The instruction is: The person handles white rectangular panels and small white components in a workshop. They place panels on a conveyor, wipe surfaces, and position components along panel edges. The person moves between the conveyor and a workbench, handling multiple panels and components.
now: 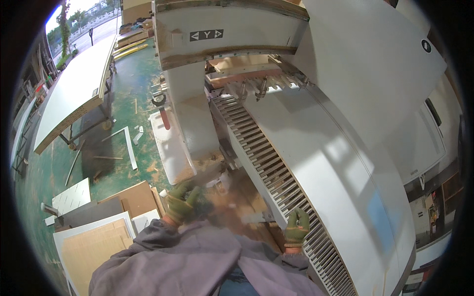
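My left hand (180, 202), in an olive-green work glove with an orange cuff, is raised in front of me at the left. Its thumb and fingers are apart, with nothing seen between them. A dark smear of motion blur lies just right of it. My right hand (297, 226), gloved alike, is over the row of metal rollers (276, 170) along the machine bed's near side. Its fingers are loosely bent with a gap between them; no held thing shows. Whether it touches the rollers I cannot tell. Beyond the rollers lies a large white panel (316, 133).
A machine gantry (232, 29) with pointed tools (261, 89) spans the bed. Left are a white tray (170, 143), a red-handled tool (164, 119), stacked boards (94, 241) and a white panel on a wheeled stand (76, 86). Offcuts (131, 148) litter the green floor (118, 172).
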The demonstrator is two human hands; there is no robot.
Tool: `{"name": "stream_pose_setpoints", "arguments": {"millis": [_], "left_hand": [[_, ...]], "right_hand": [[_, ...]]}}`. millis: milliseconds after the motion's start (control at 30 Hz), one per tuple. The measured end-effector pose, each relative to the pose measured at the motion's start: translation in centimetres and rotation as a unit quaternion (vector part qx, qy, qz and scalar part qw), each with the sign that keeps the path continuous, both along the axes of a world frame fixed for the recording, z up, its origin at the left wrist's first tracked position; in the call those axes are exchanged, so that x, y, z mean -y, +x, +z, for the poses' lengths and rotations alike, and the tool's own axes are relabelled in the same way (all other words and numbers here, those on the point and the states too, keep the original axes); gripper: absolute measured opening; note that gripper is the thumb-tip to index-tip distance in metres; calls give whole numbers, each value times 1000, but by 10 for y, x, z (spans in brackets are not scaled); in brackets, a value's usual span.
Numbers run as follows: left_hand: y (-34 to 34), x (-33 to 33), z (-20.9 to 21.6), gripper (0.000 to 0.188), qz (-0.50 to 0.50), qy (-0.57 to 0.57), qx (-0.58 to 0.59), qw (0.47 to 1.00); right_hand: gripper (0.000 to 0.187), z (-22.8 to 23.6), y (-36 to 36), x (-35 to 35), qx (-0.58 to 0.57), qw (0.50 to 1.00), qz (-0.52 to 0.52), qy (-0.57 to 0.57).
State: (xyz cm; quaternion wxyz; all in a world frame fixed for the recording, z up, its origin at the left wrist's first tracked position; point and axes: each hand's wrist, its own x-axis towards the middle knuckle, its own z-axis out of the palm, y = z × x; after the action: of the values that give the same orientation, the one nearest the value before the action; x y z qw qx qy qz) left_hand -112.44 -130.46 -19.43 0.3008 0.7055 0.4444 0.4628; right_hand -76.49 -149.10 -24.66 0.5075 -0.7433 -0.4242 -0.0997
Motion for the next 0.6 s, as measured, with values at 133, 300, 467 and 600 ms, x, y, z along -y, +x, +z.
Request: {"name": "stream_pose_setpoints", "arguments": {"millis": [133,300,467,600], "left_hand": [[2,3,2,27,5,2,-1,1000],[5,5,6,27,4,0,19,1000],[7,4,4,28,7,57,-24,998],[12,2,-2,30,-8,84,-34,996]], "right_hand": [[14,3,-1,-3,-11,1000,19,9],[13,4,-1,-8,-10,999,32,7],[15,-2,3,-12,-46,998,47,21],[17,-10,9,-15,-25,999,44,14]]}}
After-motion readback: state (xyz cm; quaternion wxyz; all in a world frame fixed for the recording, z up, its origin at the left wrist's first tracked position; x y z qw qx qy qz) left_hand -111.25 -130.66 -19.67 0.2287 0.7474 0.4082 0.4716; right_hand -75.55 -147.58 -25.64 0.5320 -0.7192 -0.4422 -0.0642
